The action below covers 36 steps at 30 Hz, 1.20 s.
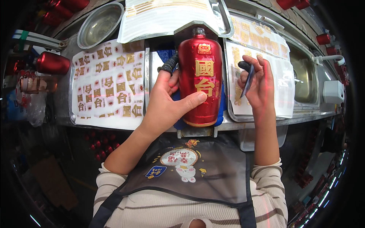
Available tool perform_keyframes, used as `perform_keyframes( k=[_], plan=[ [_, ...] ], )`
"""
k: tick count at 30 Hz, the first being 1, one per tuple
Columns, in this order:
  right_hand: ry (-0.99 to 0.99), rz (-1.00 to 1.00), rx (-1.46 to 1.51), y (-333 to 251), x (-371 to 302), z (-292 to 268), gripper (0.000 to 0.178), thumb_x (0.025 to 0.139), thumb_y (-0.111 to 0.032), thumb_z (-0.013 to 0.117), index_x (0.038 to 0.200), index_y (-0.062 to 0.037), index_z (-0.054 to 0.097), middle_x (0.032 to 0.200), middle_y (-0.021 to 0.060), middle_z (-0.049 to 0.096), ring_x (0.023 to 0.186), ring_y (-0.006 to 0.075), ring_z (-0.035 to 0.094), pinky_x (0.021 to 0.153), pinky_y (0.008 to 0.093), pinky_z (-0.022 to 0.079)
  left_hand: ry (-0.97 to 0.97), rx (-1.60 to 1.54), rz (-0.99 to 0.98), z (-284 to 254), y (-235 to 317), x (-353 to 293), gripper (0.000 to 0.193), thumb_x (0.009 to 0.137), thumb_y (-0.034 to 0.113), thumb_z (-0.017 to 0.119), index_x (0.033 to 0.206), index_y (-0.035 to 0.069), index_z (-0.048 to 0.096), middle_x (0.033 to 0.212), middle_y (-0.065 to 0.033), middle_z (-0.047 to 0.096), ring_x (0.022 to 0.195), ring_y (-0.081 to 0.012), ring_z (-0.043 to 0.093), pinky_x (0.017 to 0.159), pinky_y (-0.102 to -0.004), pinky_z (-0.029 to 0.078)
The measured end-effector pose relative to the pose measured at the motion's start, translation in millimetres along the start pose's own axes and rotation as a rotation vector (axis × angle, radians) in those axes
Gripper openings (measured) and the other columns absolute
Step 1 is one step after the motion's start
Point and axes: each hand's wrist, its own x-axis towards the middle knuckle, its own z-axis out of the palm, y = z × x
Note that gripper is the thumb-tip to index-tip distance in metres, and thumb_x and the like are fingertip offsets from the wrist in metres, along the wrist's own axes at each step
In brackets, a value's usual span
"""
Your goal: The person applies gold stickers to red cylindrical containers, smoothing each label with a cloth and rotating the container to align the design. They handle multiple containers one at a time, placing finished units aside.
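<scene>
A shiny red bottle with gold characters and a small gold emblem lies on a blue pad in a metal jig at the middle of the bench. My left hand grips its left side, thumb across the lower label, a dark cot on the index fingertip. My right hand hovers over the right sticker sheet, pinching a thin dark blade-like tool. A fingertip there also wears a dark cot.
A large sheet of gold and red stickers lies on a tray at the left. Another red bottle rests at far left. A steel bowl and more sheets sit behind. A steel sink lies right.
</scene>
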Motion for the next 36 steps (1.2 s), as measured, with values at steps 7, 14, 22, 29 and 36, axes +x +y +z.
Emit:
perform_keyframes(
  k=[7,14,22,29,36],
  plan=[
    [-0.196,-0.742,-0.754,-4,-52,72,0.047,0.08,0.007,0.068,0.124,-0.0026,0.051,0.103,0.0072,0.06,0.091,0.014,0.063,0.076,0.0276,0.054,0.03,0.008,0.021,1,-2,0,0.055,0.08,0.017,0.084,0.109,0.0,0.04,0.126,-0.0191,0.058,0.118,-0.0196,0.058,0.104,-0.0358,0.044],
    [-0.423,-1.256,-1.253,-20,-2,116,0.028,0.076,0.003,0.074,0.102,0.0015,0.065,0.087,0.013,0.067,0.077,0.0262,0.068,0.072,0.0302,0.054,0.041,-0.016,-0.01,3,5,-2,0.06,0.078,0.014,0.085,0.117,-0.002,0.042,0.125,-0.0172,0.06,0.116,-0.019,0.059,0.1,-0.0329,0.047],
    [-0.351,-1.03,-1.054,4,-32,88,0.023,0.078,-0.001,0.077,0.098,-0.0011,0.064,0.085,0.0093,0.065,0.076,0.0135,0.065,0.067,0.0248,0.051,0.03,0.03,0.005,1,1,-2,0.062,0.078,0.018,0.085,0.119,-0.002,0.042,0.127,-0.018,0.06,0.118,-0.0196,0.058,0.104,-0.0357,0.043],
    [-0.307,-1.112,-0.986,3,-32,86,0.019,0.085,-0.008,0.075,0.1,-0.0017,0.064,0.085,0.0059,0.066,0.081,0.0111,0.063,0.071,0.024,0.05,0.029,-0.028,0.03,0,-6,-1,0.063,0.079,0.019,0.085,0.119,-0.003,0.042,0.128,-0.0189,0.06,0.119,-0.0199,0.057,0.104,-0.036,0.044],
    [-0.12,-0.845,-0.827,3,-24,70,0.018,0.087,-0.004,0.072,0.101,-0.0015,0.061,0.091,0.0035,0.064,0.08,0.0079,0.06,0.072,0.0198,0.048,0.029,0.936,0.552,-19,8,9,0.064,0.082,0.044,0.074,0.137,0.016,0.057,0.154,-0.031,0.03,0.142,-0.045,0.032,0.114,-0.06,0.016]
  ],
)
